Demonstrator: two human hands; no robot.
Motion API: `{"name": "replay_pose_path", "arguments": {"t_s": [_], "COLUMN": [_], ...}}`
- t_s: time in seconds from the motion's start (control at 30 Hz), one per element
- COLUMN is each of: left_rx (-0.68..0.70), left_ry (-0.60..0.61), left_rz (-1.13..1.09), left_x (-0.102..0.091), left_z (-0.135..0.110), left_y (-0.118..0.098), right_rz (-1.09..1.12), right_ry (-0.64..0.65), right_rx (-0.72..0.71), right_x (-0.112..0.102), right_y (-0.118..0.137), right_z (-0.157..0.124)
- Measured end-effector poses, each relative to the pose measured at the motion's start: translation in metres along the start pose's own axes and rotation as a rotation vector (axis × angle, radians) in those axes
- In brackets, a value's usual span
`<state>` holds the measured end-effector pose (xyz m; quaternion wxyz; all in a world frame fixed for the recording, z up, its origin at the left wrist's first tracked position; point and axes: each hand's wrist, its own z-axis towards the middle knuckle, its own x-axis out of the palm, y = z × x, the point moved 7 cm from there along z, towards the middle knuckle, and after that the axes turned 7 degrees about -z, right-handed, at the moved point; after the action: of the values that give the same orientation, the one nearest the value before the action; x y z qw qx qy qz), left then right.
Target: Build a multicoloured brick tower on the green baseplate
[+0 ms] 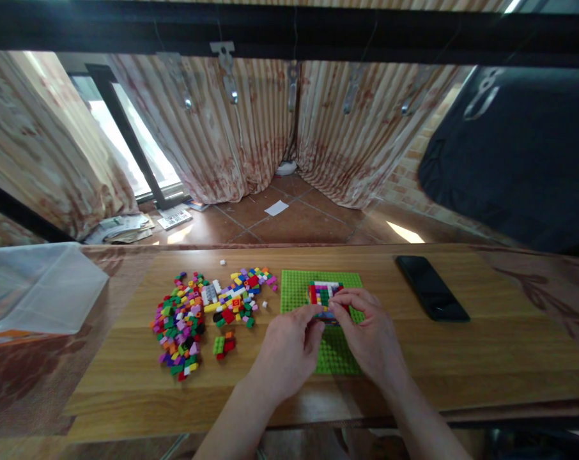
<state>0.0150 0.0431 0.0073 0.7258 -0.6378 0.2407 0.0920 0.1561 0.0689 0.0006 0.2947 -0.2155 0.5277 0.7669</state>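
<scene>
A green studded baseplate (294, 289) lies on the wooden table, with a small block of many-coloured toy bricks (324, 292) built on it. My left hand (294, 338) reaches over the baseplate from the left, its fingers bent together at the front of the brick block. From the right, my right hand (369, 329) comes in with thumb and forefinger pinched close to the left fingertips. Both hands touch or nearly touch the block and cover its front and right side. Whatever lies between the fingertips is too small to make out.
Loose toy bricks (181, 322) are heaped at the left, with a small cluster of bricks (223, 345) nearer me. A clear plastic bin (40, 287) stands at the table's left edge. A black phone (432, 287) lies at the right on the wooden table (505, 358).
</scene>
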Motion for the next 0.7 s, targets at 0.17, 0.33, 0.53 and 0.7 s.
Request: {"name": "replay_pose_path", "arguments": {"t_s": [0.17, 0.33, 0.53, 0.7], "left_rx": [-0.008, 0.013, 0.002, -0.017], "left_ry": [0.007, -0.008, -0.035, -0.067], "left_rz": [-0.008, -0.008, -0.001, 0.009], "left_x": [0.0009, 0.0011, -0.0014, -0.0049], "left_z": [-0.0003, -0.0008, -0.0020, -0.0030], "left_y": [0.0006, 0.0003, 0.0044, 0.0101], "right_rz": [-0.026, -0.035, -0.019, 0.011], "right_ry": [-0.026, -0.048, -0.035, -0.039], "right_rx": [0.015, 0.014, 0.025, 0.043], "right_x": [0.0002, 0.0011, 0.0020, 0.0012], "right_y": [0.0033, 0.0047, 0.0044, 0.0035], "right_z": [-0.0002, -0.0006, -0.0009, -0.0016]}}
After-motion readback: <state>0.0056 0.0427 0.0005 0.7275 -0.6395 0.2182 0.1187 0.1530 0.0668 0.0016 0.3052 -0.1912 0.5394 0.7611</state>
